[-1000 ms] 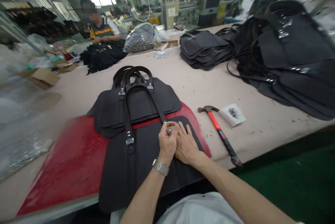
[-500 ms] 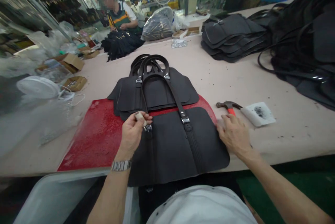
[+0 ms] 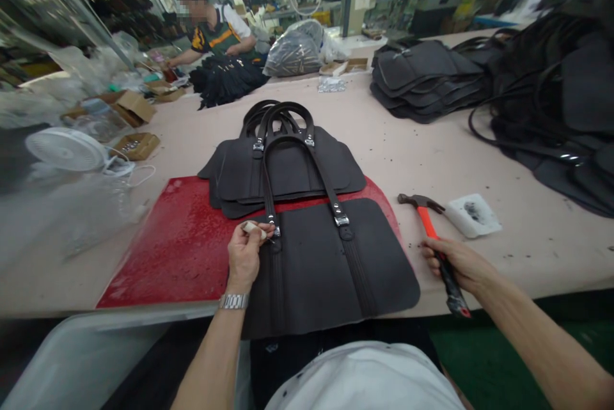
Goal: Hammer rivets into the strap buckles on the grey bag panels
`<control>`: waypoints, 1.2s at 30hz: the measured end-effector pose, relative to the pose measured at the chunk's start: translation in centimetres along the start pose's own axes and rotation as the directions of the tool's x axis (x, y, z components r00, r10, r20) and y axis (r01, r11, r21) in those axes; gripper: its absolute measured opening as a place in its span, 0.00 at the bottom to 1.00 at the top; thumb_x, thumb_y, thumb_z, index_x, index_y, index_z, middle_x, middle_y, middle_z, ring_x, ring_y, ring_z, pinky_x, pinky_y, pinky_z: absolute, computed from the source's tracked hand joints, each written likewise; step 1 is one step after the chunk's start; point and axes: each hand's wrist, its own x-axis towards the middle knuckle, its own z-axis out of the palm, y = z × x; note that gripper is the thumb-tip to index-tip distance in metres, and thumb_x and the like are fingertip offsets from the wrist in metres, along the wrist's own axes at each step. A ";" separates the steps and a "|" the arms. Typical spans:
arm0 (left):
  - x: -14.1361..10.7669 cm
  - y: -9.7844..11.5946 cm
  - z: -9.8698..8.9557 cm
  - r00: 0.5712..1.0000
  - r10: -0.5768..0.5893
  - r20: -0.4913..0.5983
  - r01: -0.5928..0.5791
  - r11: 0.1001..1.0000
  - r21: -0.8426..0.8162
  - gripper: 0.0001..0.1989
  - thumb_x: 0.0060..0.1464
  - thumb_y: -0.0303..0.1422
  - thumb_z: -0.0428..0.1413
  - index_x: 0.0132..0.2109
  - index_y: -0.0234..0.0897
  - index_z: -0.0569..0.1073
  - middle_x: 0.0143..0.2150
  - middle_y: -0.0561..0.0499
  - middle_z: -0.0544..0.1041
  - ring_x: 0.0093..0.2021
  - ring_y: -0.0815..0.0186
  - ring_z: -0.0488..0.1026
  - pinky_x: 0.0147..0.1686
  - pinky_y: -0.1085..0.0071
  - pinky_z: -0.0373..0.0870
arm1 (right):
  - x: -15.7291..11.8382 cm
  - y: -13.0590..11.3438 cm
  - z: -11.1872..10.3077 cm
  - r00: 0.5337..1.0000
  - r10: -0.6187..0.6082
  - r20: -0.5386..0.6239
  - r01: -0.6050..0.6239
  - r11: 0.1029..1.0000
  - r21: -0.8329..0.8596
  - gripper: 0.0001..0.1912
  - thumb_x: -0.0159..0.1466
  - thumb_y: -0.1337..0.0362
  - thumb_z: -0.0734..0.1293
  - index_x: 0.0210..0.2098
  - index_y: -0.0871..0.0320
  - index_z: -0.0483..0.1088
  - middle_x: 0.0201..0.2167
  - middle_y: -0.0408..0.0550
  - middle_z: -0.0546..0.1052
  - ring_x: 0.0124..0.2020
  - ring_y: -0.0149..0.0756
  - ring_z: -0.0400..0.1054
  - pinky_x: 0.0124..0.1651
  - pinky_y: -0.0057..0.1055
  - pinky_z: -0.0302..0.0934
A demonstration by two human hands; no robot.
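Observation:
A black bag panel (image 3: 311, 269) with a looped handle (image 3: 320, 173) lies at the table's front edge, partly over a red mat (image 3: 167, 244). My left hand (image 3: 245, 256) is closed at the left buckle (image 3: 277, 231), with something small I cannot make out at its fingertips; a pale wrap shows on a finger. To the right of the panel, my right hand (image 3: 455, 263) is wrapped round the handle of a hammer (image 3: 426, 218), its head pointing away from me. Behind the panel rest stacked black panels (image 3: 288, 170) with handles.
A white tray (image 3: 474, 215) of small dark pieces sits right of the hammer. Black bag pieces (image 3: 426, 74) are piled at the back right. A white fan (image 3: 67, 153) and small box (image 3: 137, 146) stand left. Across the table is a person (image 3: 215, 32).
My right hand has moved from the panel's right edge onto the hammer and closed round its handle. My left hand stays by the left buckle. The person across has reached an arm sideways.

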 end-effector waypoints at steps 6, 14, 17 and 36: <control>-0.7 1.1 0.2 0.989 0.118 0.087 -0.140 0.936 0.323 0.13 0.58 0.40 0.59 0.43 0.35 0.70 0.40 0.48 0.78 0.41 0.62 0.78 0.47 0.64 0.75 | -2.2 -1.0 2.3 0.989 0.091 0.117 -0.130 0.910 0.393 0.09 0.65 0.58 0.60 0.33 0.56 0.59 0.22 0.36 0.54 0.16 0.24 0.47 0.16 0.22 0.48; -1.1 1.4 0.3 0.954 0.200 0.224 -0.284 0.844 0.454 0.08 0.58 0.35 0.58 0.43 0.37 0.74 0.39 0.48 0.80 0.41 0.62 0.78 0.44 0.69 0.72 | -9.8 -13.7 11.8 0.753 -0.635 0.172 0.651 0.684 -0.328 0.19 0.69 0.47 0.55 0.32 0.55 0.60 0.20 0.39 0.61 0.18 0.28 0.54 0.21 0.26 0.46; -1.2 1.4 0.2 0.954 0.196 0.226 -0.283 0.840 0.463 0.08 0.57 0.35 0.58 0.43 0.37 0.74 0.37 0.49 0.80 0.38 0.63 0.78 0.42 0.70 0.72 | -10.1 -14.4 16.3 0.575 -0.693 0.435 0.759 0.254 -0.599 0.15 0.71 0.54 0.54 0.33 0.56 0.61 0.20 0.42 0.66 0.19 0.30 0.56 0.24 0.29 0.41; -1.1 0.8 -0.1 0.938 0.222 0.267 -0.323 0.839 0.438 0.08 0.57 0.35 0.57 0.42 0.38 0.76 0.39 0.48 0.79 0.39 0.62 0.76 0.43 0.68 0.72 | -9.0 -12.5 15.4 0.661 -0.548 0.514 0.682 0.151 -0.716 0.12 0.71 0.58 0.55 0.33 0.56 0.61 0.20 0.42 0.66 0.18 0.29 0.53 0.24 0.30 0.37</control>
